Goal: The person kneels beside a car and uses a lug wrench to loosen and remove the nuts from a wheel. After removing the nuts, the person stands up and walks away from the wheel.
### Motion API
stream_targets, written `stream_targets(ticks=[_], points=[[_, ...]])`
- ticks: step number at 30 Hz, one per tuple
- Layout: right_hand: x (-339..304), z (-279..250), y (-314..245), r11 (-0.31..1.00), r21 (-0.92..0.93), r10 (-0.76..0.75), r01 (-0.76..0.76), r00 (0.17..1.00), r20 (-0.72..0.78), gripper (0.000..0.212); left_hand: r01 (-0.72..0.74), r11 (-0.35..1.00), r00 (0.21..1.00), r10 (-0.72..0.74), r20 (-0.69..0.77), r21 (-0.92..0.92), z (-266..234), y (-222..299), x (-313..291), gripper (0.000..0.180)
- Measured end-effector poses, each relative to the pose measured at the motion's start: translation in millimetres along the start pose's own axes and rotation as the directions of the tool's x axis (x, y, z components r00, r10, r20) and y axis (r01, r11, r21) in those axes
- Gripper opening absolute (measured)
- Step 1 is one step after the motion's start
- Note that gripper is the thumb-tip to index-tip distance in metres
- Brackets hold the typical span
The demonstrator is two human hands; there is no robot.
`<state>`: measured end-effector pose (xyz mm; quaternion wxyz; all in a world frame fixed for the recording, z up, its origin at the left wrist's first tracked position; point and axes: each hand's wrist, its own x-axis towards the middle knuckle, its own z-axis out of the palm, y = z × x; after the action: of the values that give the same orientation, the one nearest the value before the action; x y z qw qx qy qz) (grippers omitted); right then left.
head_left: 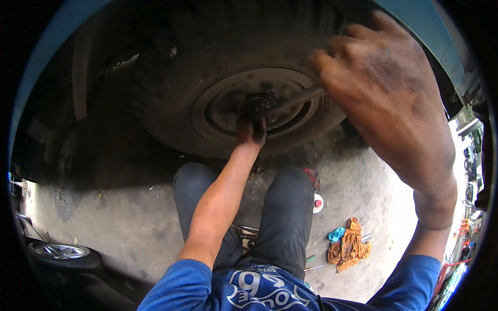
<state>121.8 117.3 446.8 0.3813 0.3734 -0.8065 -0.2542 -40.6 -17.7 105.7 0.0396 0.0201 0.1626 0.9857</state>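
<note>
A large tyre [166, 119] on a dusty steel rim [207, 116] fills the upper middle, under a vehicle's blue body. My right hand [381, 67], raised close to the camera at the upper right, is closed round the outer end of a long-handled wrench [295, 99]. The handle slants down to the left toward the hub [267, 98]. My left hand [251, 129] reaches straight ahead and closes about the wrench's head in front of the hub. Its fingers are dark and partly in shadow, and the wrench's head is mostly hidden. Wheel nuts [239, 97] show round the hub.
An orange-brown rag [350, 248] and a blue cloth [336, 235] lie on the concrete floor [124, 212] at the right. A white container with a red cap [318, 203] stands beside my knee. Another wheel [62, 254] lies far left. The blue bodywork [441, 36] overhangs at the upper right.
</note>
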Motion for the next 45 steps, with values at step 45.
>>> stream_targets(ticks=[45], points=[[-92.7, 34.3, 23.7, 0.878, -0.071, 0.43, -0.474, 0.714, 0.552, 0.027, 0.059, 0.984, 0.965, -0.014, -0.261, 0.165, 24.4, 5.4, -24.0, 0.031]])
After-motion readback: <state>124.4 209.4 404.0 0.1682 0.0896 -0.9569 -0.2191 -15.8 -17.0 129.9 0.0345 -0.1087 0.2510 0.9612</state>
